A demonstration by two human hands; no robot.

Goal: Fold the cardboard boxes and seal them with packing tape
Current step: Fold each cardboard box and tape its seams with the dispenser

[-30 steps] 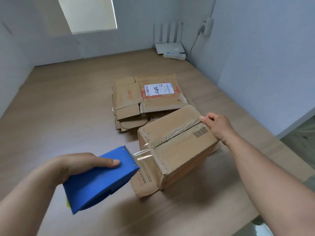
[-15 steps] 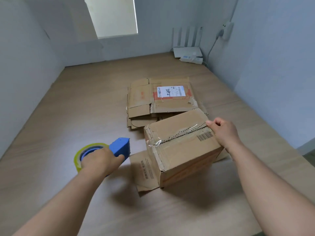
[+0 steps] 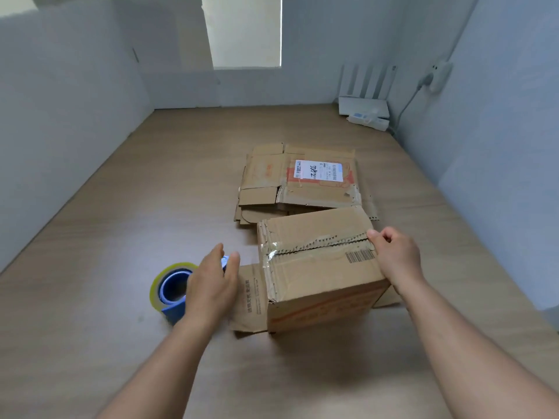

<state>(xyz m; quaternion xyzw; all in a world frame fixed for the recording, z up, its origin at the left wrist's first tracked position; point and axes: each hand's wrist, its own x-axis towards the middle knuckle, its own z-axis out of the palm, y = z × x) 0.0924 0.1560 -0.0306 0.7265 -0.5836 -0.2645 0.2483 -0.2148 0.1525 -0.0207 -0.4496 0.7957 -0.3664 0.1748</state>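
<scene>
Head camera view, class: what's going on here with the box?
A person is sealing a brown cardboard box on the wooden table. Their right hand grips the box's top at the seam's right end; clear tape covers the seam's left end. Their left hand is open by the blue tape dispenser standing on the table. Flattened cardboard boxes lie behind.

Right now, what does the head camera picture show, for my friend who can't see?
A person's right hand grips the right edge of a taped cardboard box on a table, while the open left hand is over a blue tape dispenser beside it. Flattened boxes lie behind.
</scene>
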